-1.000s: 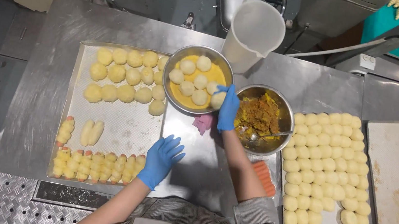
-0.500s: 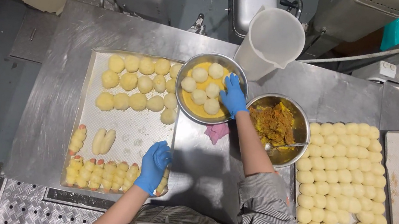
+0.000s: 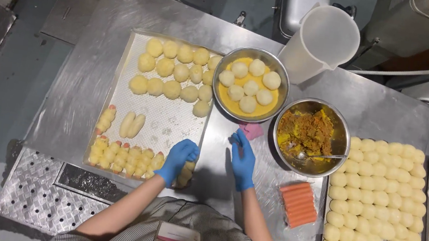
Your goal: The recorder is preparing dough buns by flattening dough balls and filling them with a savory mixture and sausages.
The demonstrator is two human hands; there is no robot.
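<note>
— While you look down at the steel table (image 3: 89,97), what packs or tags can you spot?

— A pack of orange sausages (image 3: 299,204) lies flat near the front, just right of the right arm. It is a ribbed block in clear wrap. A small tag (image 3: 178,238) (white with a pink band) hangs on the person's chest at the bottom. I cannot read it.

— How are the hands?

— Both wear blue gloves. The left hand (image 3: 177,160) reaches out to the near right corner of the tray (image 3: 165,113). Its fingers curl down over a roll (image 3: 184,173) at the end of the front row. They touch it, but I cannot tell if they grip it. The right hand (image 3: 242,161) lies on the bare table between the tray and the filling bowl (image 3: 310,137). Its fingers point away from the body, close together and almost straight, holding nothing. Its tips are just beside a pink lump (image 3: 251,130).

— What else is around?

— Dough balls (image 3: 173,73) sit at the far end of the tray. Two pale rolls (image 3: 131,124) lie alone in the middle. A bowl of yellow liquid (image 3: 251,85) holds more balls, past the pink lump. A spoon (image 3: 314,156) rests in the filling bowl. A white jug (image 3: 320,43) stands behind the bowls. Many more balls (image 3: 376,205) fill a sheet on the right.

— Is anything in the way?

— The left hand hides most of its roll.
</note>
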